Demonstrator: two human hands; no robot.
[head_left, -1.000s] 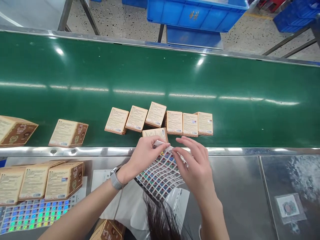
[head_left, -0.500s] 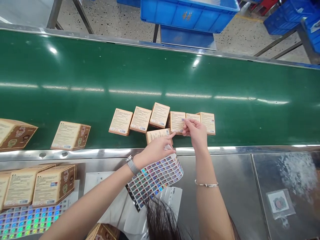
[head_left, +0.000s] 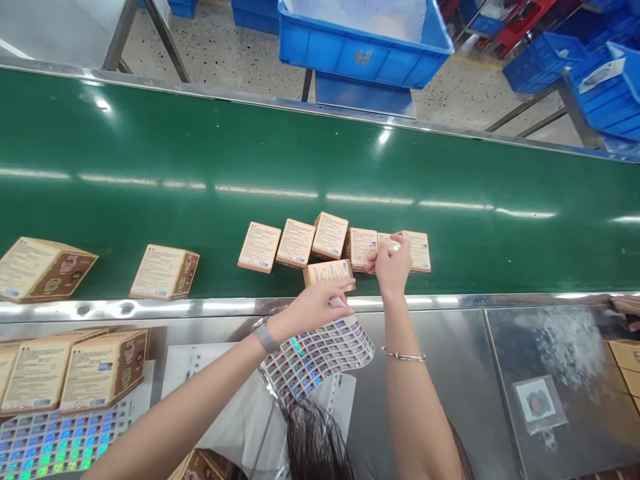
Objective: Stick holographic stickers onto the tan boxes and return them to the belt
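My left hand [head_left: 317,308] is closed on the edge of a shiny sheet of small holographic stickers [head_left: 320,360], which hangs curled over the steel ledge. My right hand [head_left: 394,267] rests on a cream-and-brown box [head_left: 385,240], its fingers bent over the top face; a pale glint shows by its fingertip, too small to name. To its left stands a box [head_left: 363,248] with a small shiny sticker on its printed face. A plain-faced box [head_left: 419,252] touches on the right. Beyond my left fingers lies a tilted box [head_left: 327,272].
More boxes [head_left: 259,247] sit on the green belt [head_left: 200,133], up to its left end. Several boxes [head_left: 85,373] stand on another sticker sheet [head_left: 65,440]. A blue crate [head_left: 360,50] is beyond the belt. Another person's hand [head_left: 627,308] shows at the right edge.
My right hand has shifted from the box with the sticker to the box right of it. Boxes on the belt have moved rightward. A person's hand and boxes have come into view at right.
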